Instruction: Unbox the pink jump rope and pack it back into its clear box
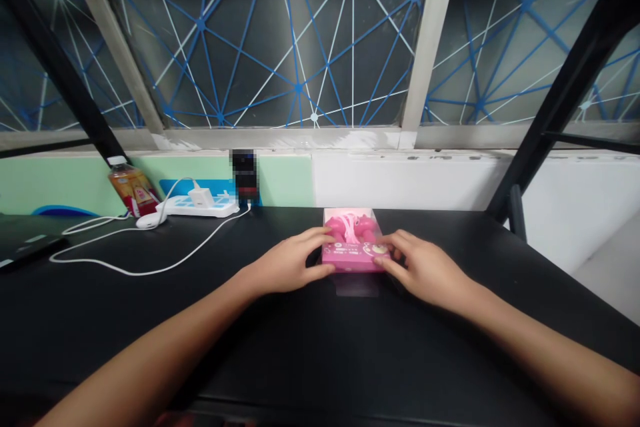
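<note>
A pink box (353, 258) with a clear top lies on the black desk in front of me. Through the clear part I see two rounded pink pieces and a bundle of pale pink cord (351, 227), which looks like a skipping rope. My left hand (287, 259) grips the box's left side, thumb at the near corner and fingers further back. From the right, my right hand (423, 267) holds the opposite side in the same way, its fingertips touching the edge. The box's underside is hidden.
At the back left are a white power strip (220, 209) with a charger (201, 197), a drink bottle (133, 185) and a blurred-out dark device (245, 177). A white cable (133, 273) loops over the black desk (310, 347). Black frame posts (555, 90) flank the window.
</note>
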`<action>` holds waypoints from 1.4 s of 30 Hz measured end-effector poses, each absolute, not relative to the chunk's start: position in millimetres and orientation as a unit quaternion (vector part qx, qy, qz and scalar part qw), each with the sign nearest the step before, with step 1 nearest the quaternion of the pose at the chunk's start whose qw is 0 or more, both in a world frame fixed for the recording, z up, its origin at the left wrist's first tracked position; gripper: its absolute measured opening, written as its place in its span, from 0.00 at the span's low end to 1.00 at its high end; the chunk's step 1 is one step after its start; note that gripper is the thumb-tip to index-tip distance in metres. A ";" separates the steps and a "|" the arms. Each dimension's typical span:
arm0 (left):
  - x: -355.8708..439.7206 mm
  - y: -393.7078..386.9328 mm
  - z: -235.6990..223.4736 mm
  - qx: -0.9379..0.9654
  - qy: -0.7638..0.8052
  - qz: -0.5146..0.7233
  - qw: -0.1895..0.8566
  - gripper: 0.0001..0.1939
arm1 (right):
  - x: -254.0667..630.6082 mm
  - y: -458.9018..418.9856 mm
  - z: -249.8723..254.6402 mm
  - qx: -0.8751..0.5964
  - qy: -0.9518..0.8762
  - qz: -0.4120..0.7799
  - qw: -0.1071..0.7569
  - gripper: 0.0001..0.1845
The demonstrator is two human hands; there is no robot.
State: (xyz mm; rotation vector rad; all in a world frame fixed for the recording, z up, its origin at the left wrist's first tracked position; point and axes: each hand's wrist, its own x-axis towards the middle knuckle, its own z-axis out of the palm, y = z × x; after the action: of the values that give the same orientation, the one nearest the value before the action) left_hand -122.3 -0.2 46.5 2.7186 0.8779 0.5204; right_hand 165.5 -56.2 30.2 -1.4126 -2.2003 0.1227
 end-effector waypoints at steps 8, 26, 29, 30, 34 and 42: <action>-114.2 -1.0 36.0 0.892 0.374 0.208 0.142 0.16 | 168.1 -52.4 28.8 -0.490 -0.795 0.194 0.301 0.10; -116.5 2.0 38.7 0.908 0.358 0.189 0.108 0.14 | 160.1 -50.1 20.2 -0.430 -0.858 -0.043 0.279 0.11; -119.5 2.5 39.3 0.913 0.347 0.187 0.106 0.15 | 158.2 -52.2 20.9 -0.401 -0.878 -0.051 0.255 0.12; -120.1 2.6 39.3 0.914 0.345 0.187 0.104 0.15 | 157.7 -52.9 21.1 -0.392 -0.885 -0.063 0.241 0.11; -119.8 3.0 36.8 0.913 0.347 0.192 0.092 0.14 | 156.0 -57.4 23.2 -0.367 -0.904 -0.098 0.198 0.11; -116.9 2.9 30.4 0.907 0.355 0.207 0.088 0.13 | 153.3 -64.1 24.3 -0.384 -0.901 -0.083 0.185 0.14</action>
State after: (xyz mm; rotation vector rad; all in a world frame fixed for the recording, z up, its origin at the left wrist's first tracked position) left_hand -116.9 2.9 30.4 2.7009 1.0573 0.6151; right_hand 153.3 -64.1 24.3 -1.0835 -2.5388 -0.2353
